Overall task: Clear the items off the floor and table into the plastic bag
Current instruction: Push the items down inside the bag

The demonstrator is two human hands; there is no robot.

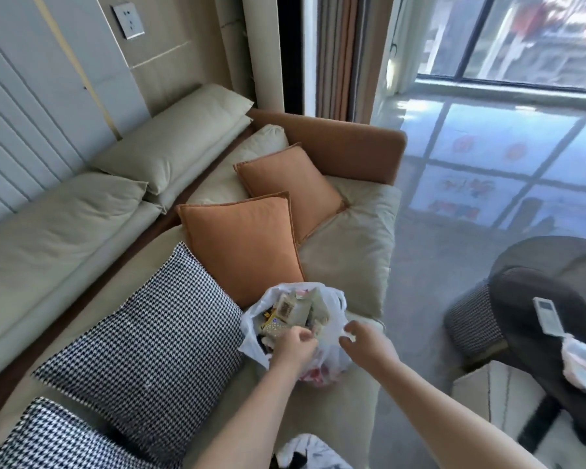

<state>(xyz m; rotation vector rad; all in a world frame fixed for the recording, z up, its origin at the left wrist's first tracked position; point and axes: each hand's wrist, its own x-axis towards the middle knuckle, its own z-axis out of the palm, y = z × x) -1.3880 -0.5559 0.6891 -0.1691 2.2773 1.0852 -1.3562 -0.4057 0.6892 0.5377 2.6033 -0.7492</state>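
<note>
**Both hands at the mouth of the full bag on the sofa**

The left hand (293, 343) has its fingers curled, pinching the near rim of the thin white plastic bag (332, 346). The right hand (366, 340) pinches the bag's right edge between thumb and fingers. The bag sits on the front of the cream sofa seat (349, 252), its mouth wide, stuffed with mixed wrappers and small cartons (291, 309). Just left of it lies a black-and-white houndstooth cushion (149, 336); behind it, two orange cushions (244, 245). Well to the right, a white remote control (548, 314) lies on a dark round counter (521, 319).
</note>
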